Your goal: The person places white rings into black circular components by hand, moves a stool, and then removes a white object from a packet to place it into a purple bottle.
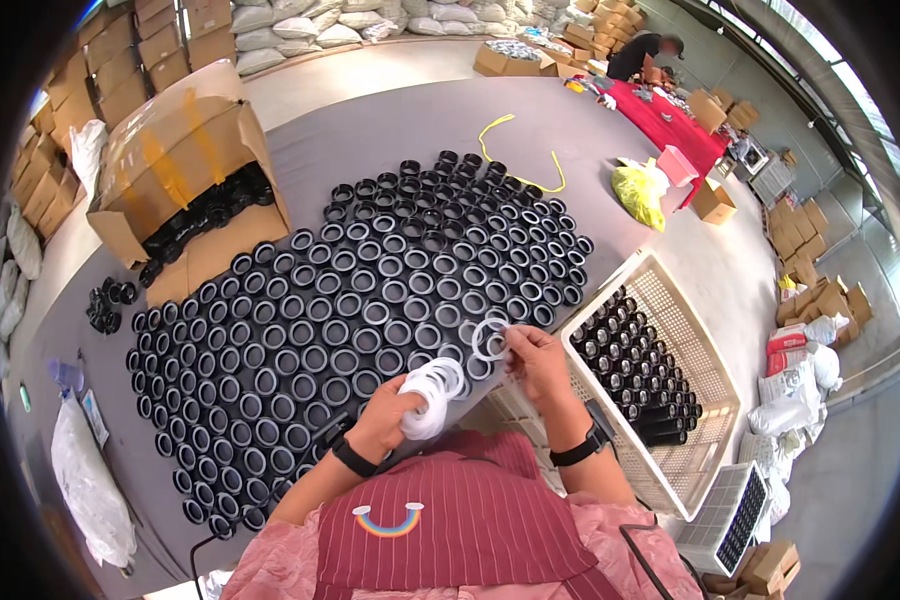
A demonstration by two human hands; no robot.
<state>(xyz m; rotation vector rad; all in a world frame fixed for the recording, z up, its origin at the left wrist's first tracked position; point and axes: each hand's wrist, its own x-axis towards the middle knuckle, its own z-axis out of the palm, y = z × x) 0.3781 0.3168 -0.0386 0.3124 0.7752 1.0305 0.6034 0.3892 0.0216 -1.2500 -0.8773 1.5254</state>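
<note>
Thin, flat, whitish rings (432, 385) form a loose overlapping bunch gripped by the left hand (380, 418), fanning out to its right; the right hand (542, 368) pinches a single ring (477, 342) left of its fingertips. Black round caps (345, 360) spread beyond both.

Holds loose stack of thin white plastic rings (434, 388) in left hand (382, 418), lower centre of frame. Pinches single white ring (477, 345) in right hand (540, 365), right of centre. Faces rows of black, grey-rimmed cylinders (342, 361), mid-frame.
</note>
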